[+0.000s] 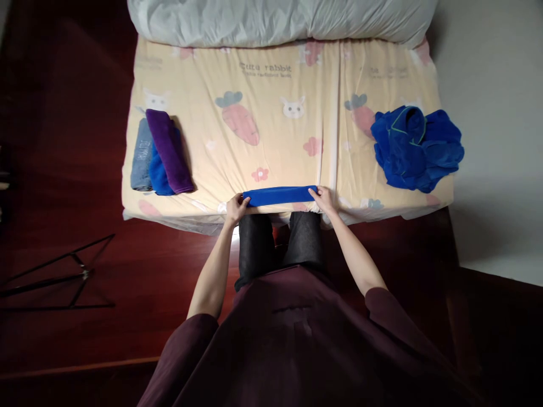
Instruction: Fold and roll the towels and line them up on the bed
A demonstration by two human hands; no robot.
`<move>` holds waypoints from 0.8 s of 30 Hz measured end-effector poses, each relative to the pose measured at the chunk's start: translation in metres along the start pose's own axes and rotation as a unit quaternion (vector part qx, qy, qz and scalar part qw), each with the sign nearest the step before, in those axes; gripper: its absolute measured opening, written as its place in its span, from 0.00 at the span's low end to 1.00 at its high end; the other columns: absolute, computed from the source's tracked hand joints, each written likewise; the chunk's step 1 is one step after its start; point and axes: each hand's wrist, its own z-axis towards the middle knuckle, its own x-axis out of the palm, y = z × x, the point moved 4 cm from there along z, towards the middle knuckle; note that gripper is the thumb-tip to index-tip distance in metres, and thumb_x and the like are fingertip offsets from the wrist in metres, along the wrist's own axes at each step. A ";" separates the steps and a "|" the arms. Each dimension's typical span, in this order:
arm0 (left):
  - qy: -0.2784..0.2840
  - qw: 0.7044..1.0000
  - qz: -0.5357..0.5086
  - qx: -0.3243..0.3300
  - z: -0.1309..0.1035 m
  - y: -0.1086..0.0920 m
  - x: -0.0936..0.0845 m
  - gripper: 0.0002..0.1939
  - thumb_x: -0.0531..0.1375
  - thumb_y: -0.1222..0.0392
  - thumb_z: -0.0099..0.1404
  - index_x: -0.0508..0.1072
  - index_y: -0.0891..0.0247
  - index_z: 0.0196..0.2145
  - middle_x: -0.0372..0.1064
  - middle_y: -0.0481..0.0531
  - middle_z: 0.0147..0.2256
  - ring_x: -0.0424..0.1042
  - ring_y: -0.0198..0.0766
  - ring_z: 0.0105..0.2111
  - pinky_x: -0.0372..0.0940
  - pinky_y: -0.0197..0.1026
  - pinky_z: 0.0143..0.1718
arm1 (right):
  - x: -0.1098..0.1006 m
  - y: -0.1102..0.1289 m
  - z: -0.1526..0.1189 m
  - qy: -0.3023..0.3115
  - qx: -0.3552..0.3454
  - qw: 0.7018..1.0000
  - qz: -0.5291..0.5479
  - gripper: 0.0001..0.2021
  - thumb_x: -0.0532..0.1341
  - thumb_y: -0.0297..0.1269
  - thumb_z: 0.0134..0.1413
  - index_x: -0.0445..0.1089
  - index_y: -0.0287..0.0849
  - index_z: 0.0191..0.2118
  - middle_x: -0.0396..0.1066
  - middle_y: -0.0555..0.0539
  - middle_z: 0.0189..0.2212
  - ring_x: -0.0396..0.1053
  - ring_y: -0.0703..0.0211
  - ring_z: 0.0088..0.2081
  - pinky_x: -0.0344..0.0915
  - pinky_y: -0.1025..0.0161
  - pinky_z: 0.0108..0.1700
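A blue towel [280, 195], folded into a long narrow strip, lies along the front edge of the bed in front of me. My left hand [237, 208] pinches its left end, thumb on top. At the other end, my right hand [321, 199] grips the strip the same way. Off to the left on the bed rest several rolled or folded cloths: a purple one [169, 152] on top, a blue one [161, 172] and a grey-blue one [143, 155] with pale lettering. A crumpled heap of blue cloth [418, 150] with light green edging sits to the right.
The bed [280, 161] has a yellow sheet printed with carrots and rabbits. A pale bulky quilt [280, 21] lies across its far side. A black tripod's legs [80, 277] stand on the dark red floor at left. A light wall [496, 135] borders the right.
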 end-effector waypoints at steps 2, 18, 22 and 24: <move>0.002 1.000 0.001 -0.011 0.002 0.000 0.000 0.23 0.59 0.47 0.70 0.78 0.68 0.53 0.82 0.63 0.45 0.80 0.51 0.47 0.71 0.46 0.50 | -0.001 0.001 0.000 -0.005 0.017 0.999 0.029 0.24 0.61 0.62 0.59 0.59 0.48 0.25 0.62 0.52 0.23 0.65 0.60 0.29 0.63 0.65 0.32; -0.032 0.991 -0.011 -0.129 0.022 -0.001 0.001 0.16 0.66 0.52 0.66 0.76 0.62 0.47 0.81 0.65 0.46 0.78 0.55 0.54 0.68 0.53 0.58 | -0.007 0.010 0.025 0.011 0.136 0.988 -0.071 0.29 0.73 0.49 0.54 0.54 0.47 0.17 0.54 0.55 0.15 0.57 0.64 0.22 0.49 0.64 0.26; -0.054 0.989 -0.014 -0.137 0.026 -0.007 0.000 0.12 0.67 0.54 0.62 0.73 0.60 0.41 0.81 0.63 0.41 0.78 0.57 0.54 0.66 0.56 0.60 | -0.006 0.007 0.034 0.025 0.148 0.985 -0.088 0.27 0.75 0.50 0.51 0.57 0.48 0.18 0.54 0.55 0.13 0.61 0.60 0.21 0.52 0.63 0.24; -0.051 0.989 -0.033 -0.136 0.024 -0.010 0.000 0.11 0.67 0.55 0.62 0.71 0.58 0.39 0.80 0.61 0.39 0.78 0.56 0.52 0.67 0.55 0.59 | -0.006 0.007 0.034 0.032 0.160 0.982 -0.092 0.26 0.75 0.50 0.51 0.59 0.48 0.19 0.56 0.54 0.14 0.64 0.58 0.23 0.56 0.63 0.25</move>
